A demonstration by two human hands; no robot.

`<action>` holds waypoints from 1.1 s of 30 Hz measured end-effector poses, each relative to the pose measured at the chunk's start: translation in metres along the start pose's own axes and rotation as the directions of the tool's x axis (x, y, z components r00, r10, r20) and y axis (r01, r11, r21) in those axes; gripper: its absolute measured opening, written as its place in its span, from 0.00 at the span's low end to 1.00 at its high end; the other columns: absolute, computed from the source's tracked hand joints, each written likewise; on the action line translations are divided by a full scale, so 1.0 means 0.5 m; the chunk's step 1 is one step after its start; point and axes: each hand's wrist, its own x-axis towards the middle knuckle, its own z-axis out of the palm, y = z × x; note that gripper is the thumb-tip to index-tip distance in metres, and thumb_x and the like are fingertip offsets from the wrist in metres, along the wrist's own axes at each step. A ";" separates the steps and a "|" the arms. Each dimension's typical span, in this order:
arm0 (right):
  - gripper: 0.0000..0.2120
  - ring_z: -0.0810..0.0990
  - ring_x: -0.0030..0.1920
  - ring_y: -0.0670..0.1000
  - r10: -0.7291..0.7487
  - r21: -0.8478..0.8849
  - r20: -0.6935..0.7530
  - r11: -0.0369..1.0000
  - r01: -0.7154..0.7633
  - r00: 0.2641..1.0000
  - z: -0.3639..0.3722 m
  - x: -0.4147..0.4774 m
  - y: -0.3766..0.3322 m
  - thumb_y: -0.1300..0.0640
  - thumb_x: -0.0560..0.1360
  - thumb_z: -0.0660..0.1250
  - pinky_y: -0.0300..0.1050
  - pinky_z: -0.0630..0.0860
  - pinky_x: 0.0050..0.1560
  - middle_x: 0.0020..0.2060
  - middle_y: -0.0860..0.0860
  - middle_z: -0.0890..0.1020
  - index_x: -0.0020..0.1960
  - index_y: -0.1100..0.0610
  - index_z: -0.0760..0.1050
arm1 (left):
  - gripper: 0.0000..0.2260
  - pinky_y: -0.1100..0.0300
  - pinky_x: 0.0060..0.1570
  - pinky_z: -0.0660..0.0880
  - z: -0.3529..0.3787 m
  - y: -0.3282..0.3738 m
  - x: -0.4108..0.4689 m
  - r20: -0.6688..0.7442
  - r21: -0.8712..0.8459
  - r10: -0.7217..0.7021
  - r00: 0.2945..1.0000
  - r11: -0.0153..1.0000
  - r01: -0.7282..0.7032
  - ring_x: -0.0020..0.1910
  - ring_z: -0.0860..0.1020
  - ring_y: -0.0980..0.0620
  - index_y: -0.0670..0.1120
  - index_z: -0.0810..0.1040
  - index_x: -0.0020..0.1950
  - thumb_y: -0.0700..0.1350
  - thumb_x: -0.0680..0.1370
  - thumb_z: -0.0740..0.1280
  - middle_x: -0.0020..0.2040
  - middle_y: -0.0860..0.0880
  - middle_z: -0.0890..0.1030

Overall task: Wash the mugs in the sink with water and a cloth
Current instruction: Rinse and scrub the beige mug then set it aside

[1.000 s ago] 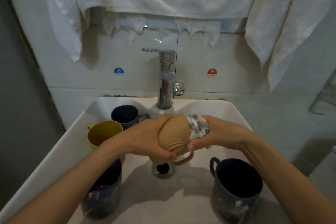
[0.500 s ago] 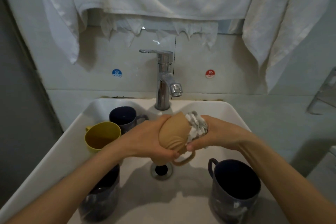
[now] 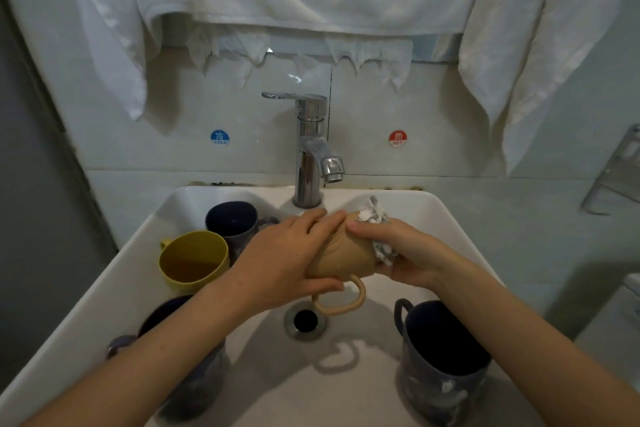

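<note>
Tan mug (image 3: 341, 258) held sideways over mid-sink (image 3: 104, 288), white cloth (image 3: 375, 215) at its mouth.
L to R: yellow mug (image 3: 194, 262) & navy mug (image 3: 231, 222) at basin's upper left, dark mug (image 3: 194, 381) lower left, partly under forearm; left hand (image 3: 287, 260) curled round tan mug's base, handle hanging above drain (image 3: 305, 321); right hand (image 3: 412, 256) bunches cloth vs. rim; blue-grey mug (image 3: 443, 357) upright lower right.

Head camera looks forward and down — close over the sink (image 3: 104, 288), facing the wall (image 3: 363, 107).
</note>
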 end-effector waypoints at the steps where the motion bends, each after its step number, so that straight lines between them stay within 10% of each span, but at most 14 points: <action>1: 0.19 0.82 0.48 0.53 -0.008 -0.009 0.027 1.000 0.008 1.000 0.001 -0.003 -0.002 0.55 0.66 0.69 0.45 0.80 0.44 0.47 0.54 0.83 0.56 0.57 0.75 | 0.41 0.61 0.61 0.67 -0.001 -0.001 0.001 -0.008 -0.018 -0.009 1.000 1.000 0.009 0.67 0.66 0.56 0.57 0.46 0.76 0.66 0.70 0.64 0.74 0.55 0.60; 7: 0.14 0.83 0.44 0.47 -0.088 -0.301 0.198 0.942 0.146 0.976 -0.009 -0.019 -0.015 0.66 0.70 0.68 0.40 0.80 0.47 0.43 0.48 0.84 0.53 0.53 0.74 | 0.36 0.62 0.50 0.76 -0.016 -0.010 0.006 0.043 -0.283 -0.138 0.989 0.948 0.145 0.53 0.74 0.58 0.60 0.54 0.73 0.65 0.70 0.66 0.64 0.56 0.73; 13: 0.17 0.81 0.42 0.42 -0.135 -0.499 0.113 0.849 0.174 0.984 -0.004 -0.014 -0.008 0.61 0.67 0.74 0.35 0.78 0.41 0.42 0.48 0.81 0.51 0.51 0.73 | 0.35 0.59 0.50 0.76 -0.004 -0.007 0.004 0.050 -0.156 -0.199 0.979 0.966 0.204 0.54 0.75 0.56 0.60 0.55 0.73 0.68 0.70 0.63 0.62 0.56 0.75; 22: 0.27 0.80 0.50 0.46 -0.304 -0.578 -0.055 0.786 0.217 0.951 0.021 0.003 0.021 0.54 0.66 0.77 0.40 0.78 0.50 0.50 0.49 0.80 0.60 0.54 0.69 | 0.36 0.59 0.49 0.75 -0.004 0.014 0.000 -0.014 -0.112 -0.283 0.959 0.954 0.280 0.51 0.74 0.55 0.58 0.53 0.74 0.69 0.70 0.61 0.62 0.54 0.74; 33: 0.18 0.81 0.49 0.52 -0.074 -0.325 0.155 0.938 0.122 0.985 -0.029 -0.018 -0.029 0.63 0.69 0.69 0.46 0.80 0.51 0.48 0.53 0.81 0.58 0.56 0.72 | 0.34 0.59 0.50 0.77 -0.033 0.000 0.012 0.148 -0.306 -0.266 0.953 0.904 0.300 0.49 0.74 0.57 0.63 0.57 0.71 0.65 0.69 0.67 0.55 0.58 0.72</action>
